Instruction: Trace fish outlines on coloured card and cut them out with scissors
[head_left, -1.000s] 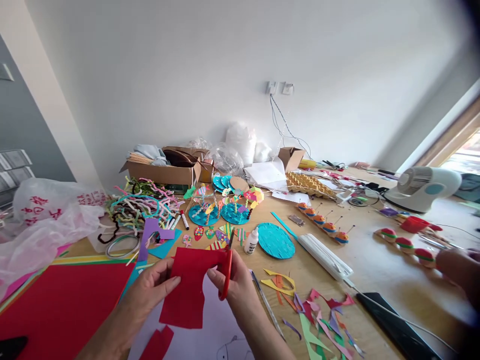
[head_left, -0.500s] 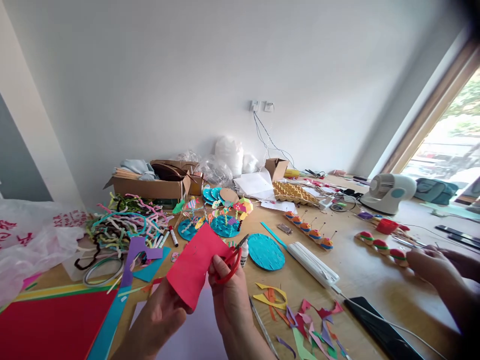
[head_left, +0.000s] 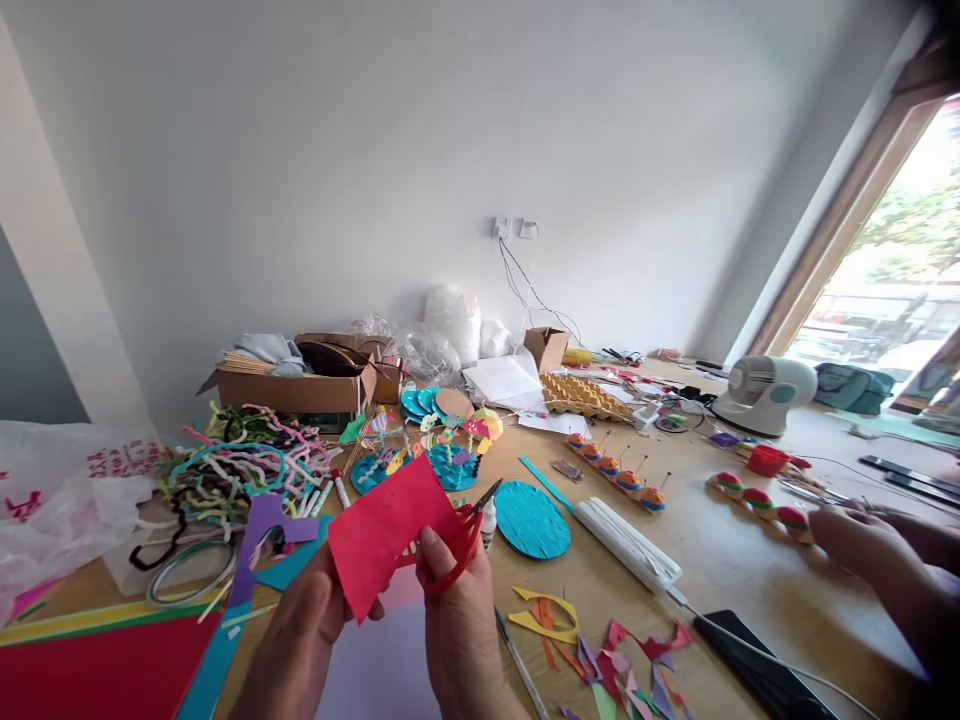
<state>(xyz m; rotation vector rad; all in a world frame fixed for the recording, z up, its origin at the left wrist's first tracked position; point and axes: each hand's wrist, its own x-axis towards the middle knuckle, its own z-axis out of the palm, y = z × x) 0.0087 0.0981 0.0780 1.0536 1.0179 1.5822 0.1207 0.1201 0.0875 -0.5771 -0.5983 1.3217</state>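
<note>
My left hand (head_left: 304, 625) holds a piece of red paper (head_left: 382, 530) up by its lower left edge. In my right hand (head_left: 457, 625) sit red-handled scissors (head_left: 461, 535), blades pointing up and right past the paper's right edge; the thumb presses on the paper. Both hands hover above the near edge of the wooden table (head_left: 600, 580), over a pale lilac sheet (head_left: 375, 670).
Another person's hands (head_left: 862, 540) work at the right by a row of painted egg-carton pieces (head_left: 757, 500). Pipe cleaners (head_left: 232, 465), a cardboard box (head_left: 296, 385), a teal disc (head_left: 531, 518), a glue bottle (head_left: 489, 522), paper scraps (head_left: 600, 650), a black phone (head_left: 757, 675) and a small fan (head_left: 765, 392) crowd the table.
The red paper has tilted from hanging flat to angled up and left. The scissors turned from upright to pointing right. The view swung rightward, showing more window.
</note>
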